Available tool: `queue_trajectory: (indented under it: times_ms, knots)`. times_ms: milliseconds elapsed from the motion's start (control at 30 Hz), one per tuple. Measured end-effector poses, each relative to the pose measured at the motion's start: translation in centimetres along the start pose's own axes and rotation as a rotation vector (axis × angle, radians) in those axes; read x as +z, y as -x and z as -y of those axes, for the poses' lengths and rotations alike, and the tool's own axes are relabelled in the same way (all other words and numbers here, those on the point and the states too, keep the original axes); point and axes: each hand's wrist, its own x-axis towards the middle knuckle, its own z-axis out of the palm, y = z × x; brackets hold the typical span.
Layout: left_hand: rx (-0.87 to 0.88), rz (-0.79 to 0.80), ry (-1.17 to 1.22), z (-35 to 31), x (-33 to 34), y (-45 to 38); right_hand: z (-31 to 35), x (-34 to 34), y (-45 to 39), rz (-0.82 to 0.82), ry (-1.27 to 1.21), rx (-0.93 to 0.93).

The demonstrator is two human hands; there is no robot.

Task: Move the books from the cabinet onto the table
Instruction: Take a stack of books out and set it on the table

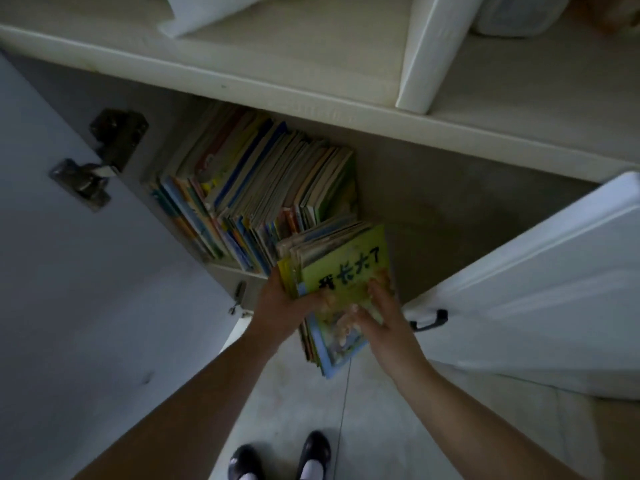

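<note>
A row of thin picture books (pixel 249 188) leans upright in the dim lower cabinet (pixel 433 209). In front of it, a bundle of books (pixel 343 271) with a green cover on the outside sticks out past the cabinet's front edge. My left hand (pixel 280 306) grips the bundle's left side, thumb on the green cover and fingers hidden behind. Fingers straight, my right hand (pixel 384 317) presses flat against the cover from the right. No table is in view.
Both cabinet doors stand open: the left door (pixel 86 271) with its metal hinge (pixel 104 157), the right door (pixel 536 282) with a black handle (pixel 429 320). A white shelf (pixel 277 64) overhangs the cabinet. My black shoes (pixel 277 459) stand on the light floor.
</note>
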Motion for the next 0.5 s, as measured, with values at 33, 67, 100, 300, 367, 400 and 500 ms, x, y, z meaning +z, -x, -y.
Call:
queue_trajectory:
  times_ms: [33, 67, 100, 300, 367, 400, 500]
  knots:
    - [-0.039, 0.025, 0.042, -0.2, -1.1, 0.8, -0.1, -0.5, 0.4, -0.050, 0.030, -0.037]
    - [-0.080, 0.052, 0.073, -0.6, -2.2, 2.0, 0.2, -0.7, 1.2, -0.099, 0.059, -0.056]
    - [-0.107, 0.079, 0.101, -0.9, -3.3, 3.0, 0.3, -0.9, 1.8, -0.153, 0.097, -0.055]
    - [-0.143, 0.285, 0.110, -3.1, -8.1, 7.9, 2.5, -1.5, 6.9, -0.087, 0.119, 0.223]
    - [-0.154, 0.363, 0.084, -3.8, -9.3, 9.3, 3.5, -1.4, 9.0, 0.084, -0.217, 0.353]
    - [-0.166, 0.402, 0.068, -4.2, -9.9, 10.0, 4.1, -1.2, 10.3, 0.131, -0.337, 0.412]
    - [-0.203, 0.477, 0.054, -4.8, -10.9, 11.9, 4.4, -0.4, 13.9, 0.153, -0.414, 0.454]
